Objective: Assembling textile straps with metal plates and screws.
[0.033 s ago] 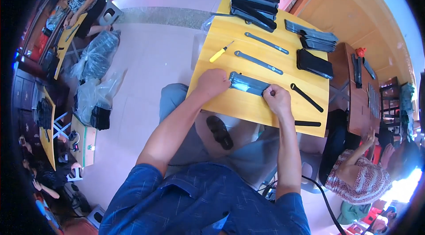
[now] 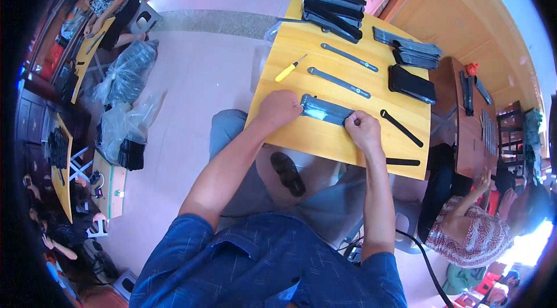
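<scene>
A flat pack of dark straps [image 2: 326, 112], shiny as if in clear plastic, lies on the yellow table [image 2: 325, 138] in front of me. My left hand [image 2: 279, 107] is closed at its left end, fingertips pinched on the edge. At the right end my right hand [image 2: 365, 129] is curled closed on the pack; the fingers hide that corner. Two grey looped straps, a farther one [image 2: 349, 57] and a nearer one [image 2: 339, 82], lie beyond it. A black looped strap [image 2: 402, 128] rests right of my right hand, and another black strap [image 2: 403, 162] lies by the front edge.
A yellow-handled screwdriver [image 2: 287, 70] lies left on the table. Stacked black straps [image 2: 333, 13] stand at the back, with grey bundles [image 2: 415, 49] and a black bundle [image 2: 412, 83] at right. People sit at other tables on both sides. Plastic bags [image 2: 132, 73] lie on the floor.
</scene>
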`<action>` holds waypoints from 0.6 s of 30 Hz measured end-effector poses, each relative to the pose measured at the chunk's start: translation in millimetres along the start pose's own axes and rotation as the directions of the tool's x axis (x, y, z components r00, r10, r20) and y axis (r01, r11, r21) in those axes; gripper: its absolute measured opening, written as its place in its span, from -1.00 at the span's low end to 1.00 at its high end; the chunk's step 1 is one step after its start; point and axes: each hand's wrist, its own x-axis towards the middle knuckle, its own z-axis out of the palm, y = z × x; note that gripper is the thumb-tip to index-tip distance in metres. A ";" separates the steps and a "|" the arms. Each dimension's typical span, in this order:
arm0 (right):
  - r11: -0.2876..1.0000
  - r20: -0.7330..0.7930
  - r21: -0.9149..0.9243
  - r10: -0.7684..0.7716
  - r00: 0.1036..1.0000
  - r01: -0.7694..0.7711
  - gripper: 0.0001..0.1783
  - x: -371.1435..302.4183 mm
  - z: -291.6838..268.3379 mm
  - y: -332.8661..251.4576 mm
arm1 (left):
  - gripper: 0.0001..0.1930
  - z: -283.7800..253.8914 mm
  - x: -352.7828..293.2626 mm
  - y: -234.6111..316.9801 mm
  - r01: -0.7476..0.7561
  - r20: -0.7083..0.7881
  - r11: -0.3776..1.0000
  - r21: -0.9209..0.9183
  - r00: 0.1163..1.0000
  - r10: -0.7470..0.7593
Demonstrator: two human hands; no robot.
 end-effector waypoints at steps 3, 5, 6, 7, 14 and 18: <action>1.000 0.002 -0.031 0.006 1.000 -0.006 -0.85 2.1 0.8 0.3 | -0.75 1.3 1.0 -2.7 -0.031 -0.022 0.999 0.016 0.999 0.031; 0.999 -0.007 -0.038 -0.005 1.000 0.005 -0.84 2.5 0.9 1.2 | -0.74 0.3 1.5 -1.2 -0.033 -0.009 0.999 0.027 0.999 0.033; 0.999 -0.012 -0.044 -0.010 1.000 0.010 -0.84 2.3 0.7 2.4 | -0.74 -1.1 1.0 1.1 -0.037 -0.012 0.999 0.025 0.999 0.037; 0.999 -0.016 -0.046 -0.012 1.000 0.011 -0.84 2.1 0.9 3.7 | -0.75 -2.5 0.6 3.6 -0.036 0.010 0.999 0.028 0.999 0.036; 0.996 -0.037 -0.080 -0.029 0.999 0.026 -0.82 1.6 5.9 1.6 | -0.73 0.5 3.9 1.0 0.021 0.027 0.998 0.064 0.999 -0.022; 0.994 -0.046 -0.109 -0.016 0.999 0.011 -0.82 0.3 5.0 -0.5 | -0.72 -4.7 3.3 6.0 0.033 0.046 0.997 0.074 0.998 -0.036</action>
